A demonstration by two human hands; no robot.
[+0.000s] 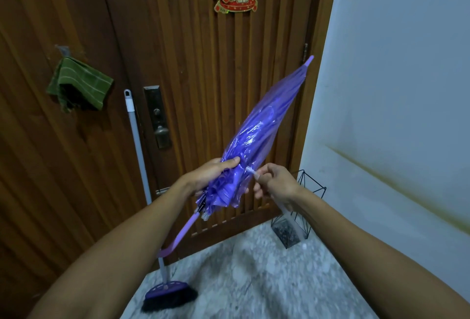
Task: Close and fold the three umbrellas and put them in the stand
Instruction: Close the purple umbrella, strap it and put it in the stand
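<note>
1. I hold the purple umbrella [256, 135] aslant in front of the wooden door [198, 69], ferrule up toward the door's hinge edge and crook handle hanging low toward the door's foot. I judge the tilt keeps the canopy's loose skirt at working height, where both hands meet.

2. My left hand [211, 173] is wrapped round the gathered canopy just above the rib tips, thumb lying along the plastic. It is there, I think, to bunch the folds tight so they cannot spring out while the strap goes round.

3. My right hand [273, 181] pinches the pale tie strap [250, 170] between thumb and forefinger, right beside the canopy; the other fingers curl loosely beneath. The strap is small and partly blurred, so I cannot tell whether it is already fastened.

4. Both forearms reach forward and converge on the umbrella's lower third, the left wrist turned over the bundle, the right cocked inward toward it.

5. The black wire umbrella stand [302, 212] sits on the floor at the door's lower hinge-side corner, below my right wrist. A pale shaft seems to lean in it, though I cannot be sure.

6. A broom [162, 290] leans against the door on the latch side, and a green cloth [78, 84] hangs further out.
</note>
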